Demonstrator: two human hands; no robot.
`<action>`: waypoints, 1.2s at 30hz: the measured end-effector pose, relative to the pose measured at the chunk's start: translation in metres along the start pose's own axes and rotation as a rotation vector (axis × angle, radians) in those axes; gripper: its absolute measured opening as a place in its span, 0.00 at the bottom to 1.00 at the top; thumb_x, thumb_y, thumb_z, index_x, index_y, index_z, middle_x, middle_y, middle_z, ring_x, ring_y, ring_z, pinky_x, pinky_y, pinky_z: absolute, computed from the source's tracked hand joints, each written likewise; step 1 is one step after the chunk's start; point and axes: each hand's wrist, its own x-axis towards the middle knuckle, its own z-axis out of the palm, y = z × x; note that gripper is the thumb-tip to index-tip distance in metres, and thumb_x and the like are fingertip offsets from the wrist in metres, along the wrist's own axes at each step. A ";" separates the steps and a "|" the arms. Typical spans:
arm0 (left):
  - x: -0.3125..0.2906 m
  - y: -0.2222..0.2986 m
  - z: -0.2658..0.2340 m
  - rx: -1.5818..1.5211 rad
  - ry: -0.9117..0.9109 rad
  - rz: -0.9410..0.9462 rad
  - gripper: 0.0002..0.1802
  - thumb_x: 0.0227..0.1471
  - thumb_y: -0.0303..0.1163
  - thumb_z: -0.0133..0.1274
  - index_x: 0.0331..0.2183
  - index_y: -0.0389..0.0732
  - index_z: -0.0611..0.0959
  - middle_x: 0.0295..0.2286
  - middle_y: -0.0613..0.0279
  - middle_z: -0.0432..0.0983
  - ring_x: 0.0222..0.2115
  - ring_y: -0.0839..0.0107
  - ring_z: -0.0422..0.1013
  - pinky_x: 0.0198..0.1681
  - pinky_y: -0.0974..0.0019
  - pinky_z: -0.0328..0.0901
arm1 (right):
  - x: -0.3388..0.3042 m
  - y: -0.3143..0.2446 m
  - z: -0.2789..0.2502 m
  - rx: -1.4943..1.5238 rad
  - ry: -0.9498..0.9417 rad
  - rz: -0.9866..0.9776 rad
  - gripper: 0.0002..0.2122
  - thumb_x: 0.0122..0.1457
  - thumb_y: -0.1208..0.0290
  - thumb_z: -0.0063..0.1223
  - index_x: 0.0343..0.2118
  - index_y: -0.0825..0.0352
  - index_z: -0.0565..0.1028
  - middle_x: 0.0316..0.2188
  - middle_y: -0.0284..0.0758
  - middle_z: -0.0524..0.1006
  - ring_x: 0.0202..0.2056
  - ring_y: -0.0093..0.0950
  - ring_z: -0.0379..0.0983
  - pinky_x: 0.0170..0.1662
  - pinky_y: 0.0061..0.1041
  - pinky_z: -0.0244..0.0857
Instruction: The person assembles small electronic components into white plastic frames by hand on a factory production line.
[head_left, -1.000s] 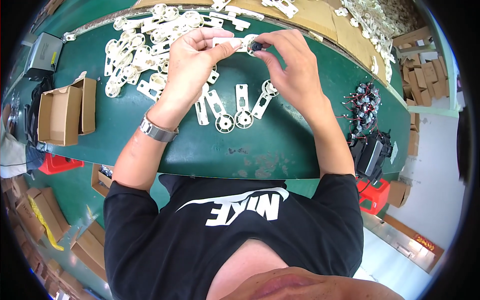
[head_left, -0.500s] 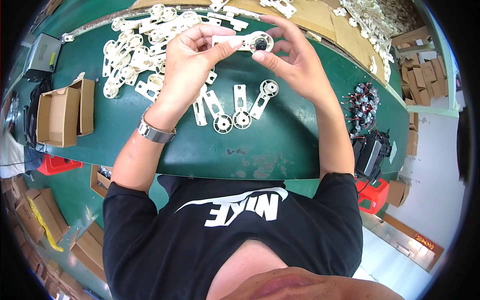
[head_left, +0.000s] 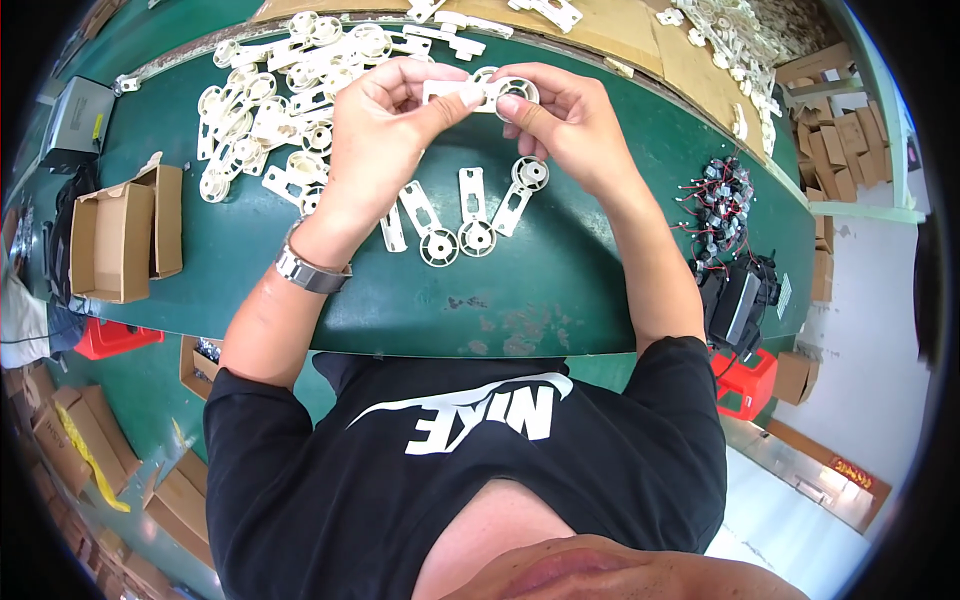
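Note:
Above the far half of the green table I hold a white plastic part [head_left: 437, 90] with a flat slotted bar and a spoked ring end. My left hand [head_left: 375, 125] is closed on the bar, its thumb on top. At the ring end my right hand [head_left: 575, 125] grips the part, with the thumb over the ring and the fingers curled behind. The inside of the ring is partly hidden by that thumb. Below the hands, several similar white parts [head_left: 476, 212] lie in a loose fan, one partly behind my left wrist.
A heap of white parts [head_left: 262, 110] spreads over the far left. Cardboard [head_left: 640, 45] with more parts lies along the far edge. To the right are a wired bundle of small components [head_left: 727, 205] and a black device [head_left: 742, 305]. Open cardboard boxes [head_left: 105, 240] stand at left.
My right hand has closed in on the ring end, its thumb now over the ring. The black round piece seen inside the ring before is no longer visible. My left hand keeps its hold.

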 end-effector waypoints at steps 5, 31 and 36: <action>0.003 0.000 -0.004 -0.042 0.042 -0.050 0.12 0.54 0.26 0.69 0.41 0.35 0.87 0.31 0.66 0.84 0.32 0.83 0.76 0.39 0.77 0.70 | 0.000 -0.008 -0.009 0.081 -0.147 -0.017 0.15 0.67 0.65 0.60 0.53 0.64 0.80 0.31 0.30 0.82 0.31 0.18 0.77 0.30 0.18 0.71; -0.003 0.000 0.007 0.067 -0.013 0.141 0.09 0.55 0.25 0.68 0.40 0.36 0.88 0.33 0.67 0.83 0.32 0.85 0.74 0.38 0.78 0.70 | -0.003 -0.009 -0.011 0.008 -0.112 -0.052 0.14 0.67 0.65 0.58 0.52 0.64 0.81 0.30 0.27 0.81 0.31 0.14 0.75 0.31 0.16 0.65; -0.003 0.004 0.003 0.087 -0.012 0.098 0.10 0.55 0.24 0.68 0.40 0.36 0.87 0.33 0.67 0.83 0.32 0.84 0.75 0.38 0.78 0.69 | -0.003 -0.011 -0.011 0.020 -0.133 -0.041 0.15 0.66 0.63 0.60 0.53 0.64 0.81 0.32 0.29 0.83 0.32 0.14 0.75 0.31 0.16 0.66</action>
